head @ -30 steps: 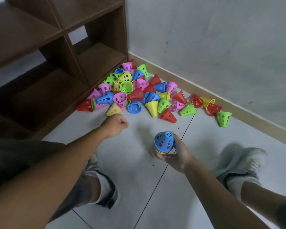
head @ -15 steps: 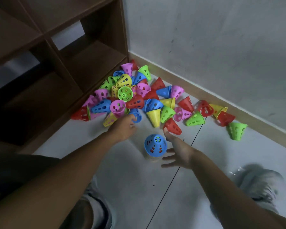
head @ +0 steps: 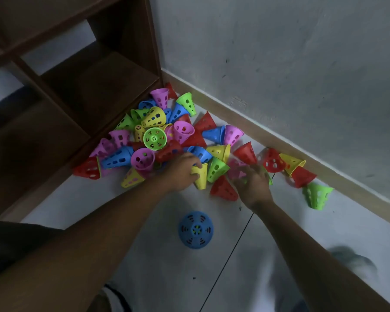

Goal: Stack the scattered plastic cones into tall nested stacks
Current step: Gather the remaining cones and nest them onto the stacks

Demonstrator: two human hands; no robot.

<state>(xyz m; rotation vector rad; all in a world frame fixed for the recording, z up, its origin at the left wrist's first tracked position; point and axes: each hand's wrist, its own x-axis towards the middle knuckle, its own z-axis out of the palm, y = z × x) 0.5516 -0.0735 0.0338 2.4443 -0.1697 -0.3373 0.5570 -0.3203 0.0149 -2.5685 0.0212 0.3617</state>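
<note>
A pile of perforated plastic cones in red, blue, green, yellow and pink lies on the floor in the corner. My left hand reaches into its near edge, thumb and fingers curled round the rim of a yellow cone. My right hand is blurred and hovers over a pink cone and a green cone; its hold is unclear. A short nested stack topped by a blue cone stands alone on the floor nearer to me, untouched.
A dark wooden shelf unit borders the pile on the left. The wall and its baseboard run behind. Stray red, yellow and green cones lie to the right. My shoe is at lower right.
My right hand has let go of the blue-topped stack, which now stands alone. Both hands have reached forward into the pile. The left hand has closed on a yellow cone.
</note>
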